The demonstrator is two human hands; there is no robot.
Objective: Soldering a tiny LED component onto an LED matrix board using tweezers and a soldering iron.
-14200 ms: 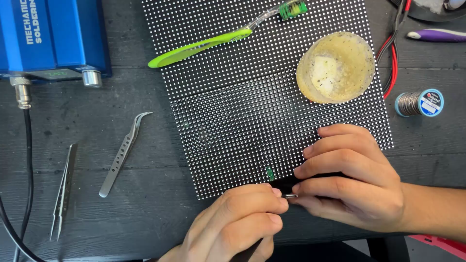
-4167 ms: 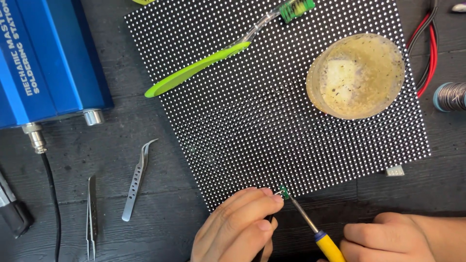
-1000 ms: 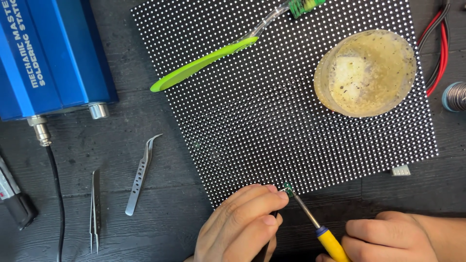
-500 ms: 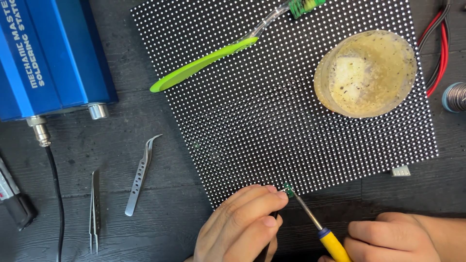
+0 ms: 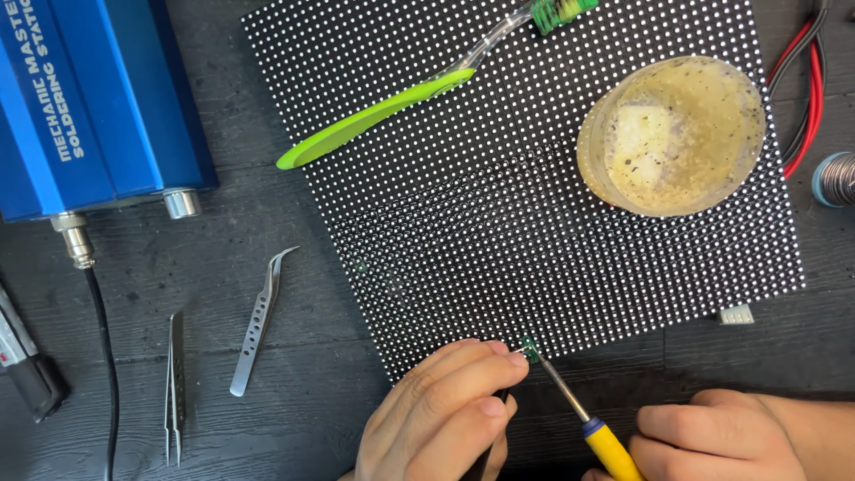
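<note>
A black panel of small white dots (image 5: pixel 499 178) lies on the dark wooden table. At its near edge sits a tiny green part (image 5: pixel 531 348). My left hand (image 5: pixel 441 414) holds a dark slim tool against that spot, fingers pinched; the tool is mostly hidden under the hand. My right hand (image 5: pixel 712 441) grips the yellow handle of a soldering iron (image 5: pixel 583 419), whose metal tip touches the green part.
A green toothbrush (image 5: pixel 401 98) and a round dish of yellowish paste (image 5: pixel 677 134) rest on the panel. A blue soldering station (image 5: pixel 89 98) stands at far left. Two tweezers (image 5: pixel 258 316) lie left of the panel. Red and black wires (image 5: pixel 806 89) and a solder spool (image 5: pixel 837 178) are at right.
Over the last second the hands and iron have barely shifted; the tip stays at the green part. Much earlier, both hands held a small dark item at the panel's edge, without the iron.
</note>
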